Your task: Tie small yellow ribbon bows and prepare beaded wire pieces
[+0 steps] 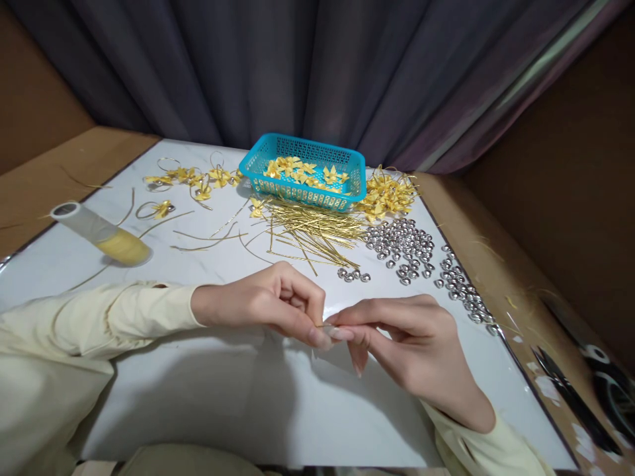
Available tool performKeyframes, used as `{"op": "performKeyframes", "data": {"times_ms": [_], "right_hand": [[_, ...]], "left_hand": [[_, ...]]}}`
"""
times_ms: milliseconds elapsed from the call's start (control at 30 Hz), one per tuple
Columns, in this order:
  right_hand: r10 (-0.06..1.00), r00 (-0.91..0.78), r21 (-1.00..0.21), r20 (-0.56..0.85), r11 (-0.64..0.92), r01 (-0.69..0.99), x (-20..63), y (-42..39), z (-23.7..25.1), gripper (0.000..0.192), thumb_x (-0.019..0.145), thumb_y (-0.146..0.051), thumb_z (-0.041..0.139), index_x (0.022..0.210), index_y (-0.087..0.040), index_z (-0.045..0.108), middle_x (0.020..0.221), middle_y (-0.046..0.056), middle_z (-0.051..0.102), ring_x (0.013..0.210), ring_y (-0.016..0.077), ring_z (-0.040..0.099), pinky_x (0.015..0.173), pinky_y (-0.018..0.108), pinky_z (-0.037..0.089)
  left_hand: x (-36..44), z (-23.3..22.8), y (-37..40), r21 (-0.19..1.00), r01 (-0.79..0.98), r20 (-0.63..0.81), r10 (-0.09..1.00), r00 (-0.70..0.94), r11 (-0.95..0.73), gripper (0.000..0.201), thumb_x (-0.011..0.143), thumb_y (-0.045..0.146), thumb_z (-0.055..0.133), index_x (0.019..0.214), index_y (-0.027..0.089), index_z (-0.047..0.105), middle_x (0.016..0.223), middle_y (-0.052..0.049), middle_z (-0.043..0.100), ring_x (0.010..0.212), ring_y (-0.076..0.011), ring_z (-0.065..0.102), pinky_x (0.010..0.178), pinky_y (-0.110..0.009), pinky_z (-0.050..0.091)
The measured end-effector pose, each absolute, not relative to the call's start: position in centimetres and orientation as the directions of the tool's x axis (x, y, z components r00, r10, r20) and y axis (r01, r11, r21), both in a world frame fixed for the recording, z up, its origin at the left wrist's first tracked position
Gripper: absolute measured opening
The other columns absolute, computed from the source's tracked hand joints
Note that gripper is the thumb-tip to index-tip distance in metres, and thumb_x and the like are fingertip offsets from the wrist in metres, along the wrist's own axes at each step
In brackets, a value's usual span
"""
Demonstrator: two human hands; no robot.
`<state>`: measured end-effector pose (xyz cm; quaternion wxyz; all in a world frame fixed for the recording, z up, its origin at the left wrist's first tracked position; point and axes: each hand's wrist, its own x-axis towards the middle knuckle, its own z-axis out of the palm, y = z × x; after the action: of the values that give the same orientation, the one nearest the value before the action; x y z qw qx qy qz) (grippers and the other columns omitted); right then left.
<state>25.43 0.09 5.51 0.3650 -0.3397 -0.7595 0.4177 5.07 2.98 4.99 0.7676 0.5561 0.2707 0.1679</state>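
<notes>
My left hand [270,301] and my right hand [414,337] meet fingertip to fingertip above the white tabletop. Thumb and forefinger are pinched on each. Between the tips a tiny stretch of thin gold cord [325,325] shows; the fingers cover most of it, and whether anything else is in there I cannot make out. Just beyond my hands lies a loose pile of cut gold cords [317,228]. Small silver bells [404,244] are heaped to its right, with a few bells [354,274] set apart nearer my right hand.
A blue basket [302,195] holds yellow ribbon flowers [292,168]. Flowers tied with cord loops lie left [186,175] and right [389,195] of it. A cone of yellow thread [124,246] leans at left. Black tweezers [578,400] and scissors [602,370] lie along the right edge.
</notes>
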Motion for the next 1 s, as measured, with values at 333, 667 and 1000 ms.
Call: {"op": "performKeyframes", "data": {"times_ms": [333, 667, 1000], "right_hand": [[0.792, -0.478, -0.811, 0.38, 0.533, 0.239, 25.28, -0.02, 5.6, 0.011, 0.079, -0.008, 0.066, 0.077, -0.016, 0.074, 0.053, -0.001, 0.068, 0.037, 0.0079, 0.058, 0.042, 0.015, 0.048], [0.798, -0.469, -0.823, 0.379, 0.522, 0.225, 25.17, -0.1, 5.38, 0.011, 0.078, -0.007, 0.066, 0.076, -0.015, 0.073, 0.05, -0.001, 0.068, 0.038, 0.0093, 0.06, 0.044, 0.016, 0.05], [0.788, -0.476, -0.82, 0.391, 0.533, 0.209, 25.16, -0.24, 5.33, 0.01, 0.078, -0.007, 0.067, 0.077, -0.014, 0.073, 0.051, 0.0, 0.068, 0.039, 0.0093, 0.061, 0.043, 0.016, 0.049]], "left_hand": [[5.19, 5.01, 3.06, 0.894, 0.023, -0.284, 0.527, 0.801, 0.447, 0.022, 0.065, 0.023, 0.075, 0.059, 0.01, 0.058, 0.044, 0.006, 0.041, 0.041, -0.0044, 0.027, 0.04, -0.02, 0.015], [5.37, 4.97, 3.16, 0.858, -0.03, -0.264, 0.49, 0.831, 0.513, 0.022, 0.066, 0.017, 0.074, 0.055, 0.011, 0.056, 0.04, 0.007, 0.036, 0.037, -0.0031, 0.023, 0.036, -0.019, 0.011], [5.42, 4.89, 3.2, 0.856, -0.045, -0.247, 0.486, 0.838, 0.514, 0.02, 0.068, 0.016, 0.074, 0.057, 0.01, 0.057, 0.041, 0.007, 0.037, 0.038, -0.0029, 0.024, 0.037, -0.018, 0.012]]}}
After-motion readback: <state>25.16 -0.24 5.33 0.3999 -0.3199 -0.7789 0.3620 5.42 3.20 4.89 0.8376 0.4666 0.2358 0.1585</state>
